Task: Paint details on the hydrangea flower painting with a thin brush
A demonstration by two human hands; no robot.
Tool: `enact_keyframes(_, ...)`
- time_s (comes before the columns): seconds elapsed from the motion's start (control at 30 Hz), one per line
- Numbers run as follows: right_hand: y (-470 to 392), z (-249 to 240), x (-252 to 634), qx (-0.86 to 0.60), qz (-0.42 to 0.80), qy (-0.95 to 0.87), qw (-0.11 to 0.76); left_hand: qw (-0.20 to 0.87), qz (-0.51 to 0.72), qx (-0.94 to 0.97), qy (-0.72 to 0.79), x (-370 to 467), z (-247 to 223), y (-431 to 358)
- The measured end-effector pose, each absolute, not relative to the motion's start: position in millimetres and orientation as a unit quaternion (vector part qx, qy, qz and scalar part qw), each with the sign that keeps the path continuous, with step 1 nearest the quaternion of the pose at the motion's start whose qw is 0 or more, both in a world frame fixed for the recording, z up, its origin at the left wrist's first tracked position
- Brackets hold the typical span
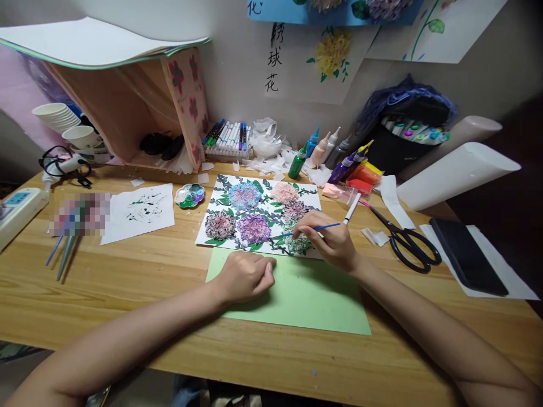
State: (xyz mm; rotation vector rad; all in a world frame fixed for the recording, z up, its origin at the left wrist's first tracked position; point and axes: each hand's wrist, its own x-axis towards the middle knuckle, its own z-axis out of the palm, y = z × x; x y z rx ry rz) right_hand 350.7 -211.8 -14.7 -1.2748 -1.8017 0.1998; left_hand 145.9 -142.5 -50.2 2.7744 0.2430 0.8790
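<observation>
A white sheet point(265, 195) covered with several raised flowers and painted green leaves lies mid-table, over the top edge of a green sheet point(305, 299). My right hand point(333, 240) is closed around a thin blue paintbrush point(326, 227), its tip end over the sheet's lower right, by a green-and-white flower point(297, 244). Curled on the green sheet, my left hand point(246, 277) rests just below the painting's lower edge; whether anything is inside its fingers is hidden. A flower-shaped palette point(190, 195) with green and purple paint sits left of the painting.
Paint bottles point(297, 164), markers point(231, 137) and paper scraps stand behind the painting. Black scissors point(411, 246), a white marker point(351, 209) and a dark phone point(466, 254) lie right. Left are a smudged paper point(142, 215) and brushes point(68, 254), partly pixelated.
</observation>
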Motion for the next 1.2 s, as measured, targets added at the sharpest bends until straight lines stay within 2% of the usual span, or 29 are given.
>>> enact_keyframes(0.67, -213.4, -14.3, 350.5, -0.523, 0.083, -0.727, 0.437, 0.105, 0.306, 0.943, 0.078, 146.0, -49.7, -143.5)
enact_keyframes(0.83, -207.4, 6.4, 348.1, -0.543, 0.060, -0.673, 0.499, 0.084, 0.342, 0.933, 0.072, 143.5, -47.5, -143.4)
enact_keyframes(0.93, -182.0, 24.3, 337.8, -0.563, 0.056, -0.663, 0.491, 0.084, 0.374, 0.919, 0.091, 136.8, -39.8, -134.5)
enact_keyframes(1.07, -120.4, 35.4, 307.8, -0.540, 0.102, -0.724, 0.418, 0.182, 0.428, 0.856, 0.225, 118.9, -22.6, -105.0)
enact_keyframes(1.2, -60.8, 32.7, 270.9, -0.544, 0.122, -0.741, 0.375, 0.308, 0.497, 0.697, 0.416, 97.1, -15.4, -56.9)
